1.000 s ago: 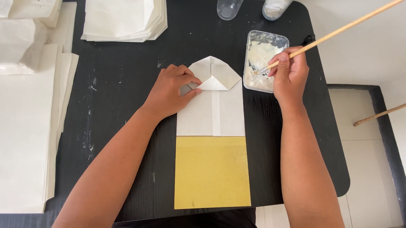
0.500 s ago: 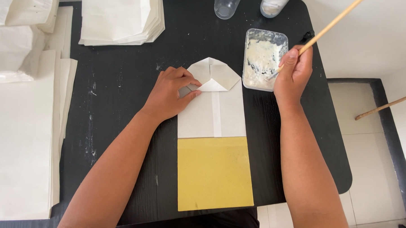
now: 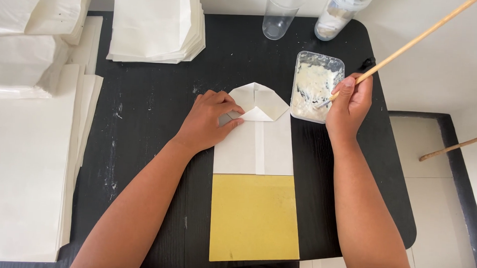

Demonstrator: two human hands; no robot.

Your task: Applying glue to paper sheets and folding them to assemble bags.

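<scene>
My left hand (image 3: 210, 119) presses flat on the left side of a white folded paper bag (image 3: 259, 145), beside its folded bottom flaps (image 3: 261, 100). The bag lies partly on a yellow board (image 3: 254, 216) on the black table (image 3: 155, 94). My right hand (image 3: 349, 103) grips a long wooden stick (image 3: 410, 46), whose lower tip dips into a clear rectangular tub of white paste (image 3: 315, 86) just right of the bag.
A stack of finished white bags (image 3: 157, 25) sits at the back. Larger piles of white paper sheets (image 3: 26, 158) and bags (image 3: 27, 42) fill the left side. A clear cup (image 3: 278, 16) and a jar (image 3: 338, 13) stand behind the tub. Another stick (image 3: 455, 147) lies off the table, right.
My right hand has shifted slightly over the paste tub with the stick's tip still in it. My left hand stays on the bag.
</scene>
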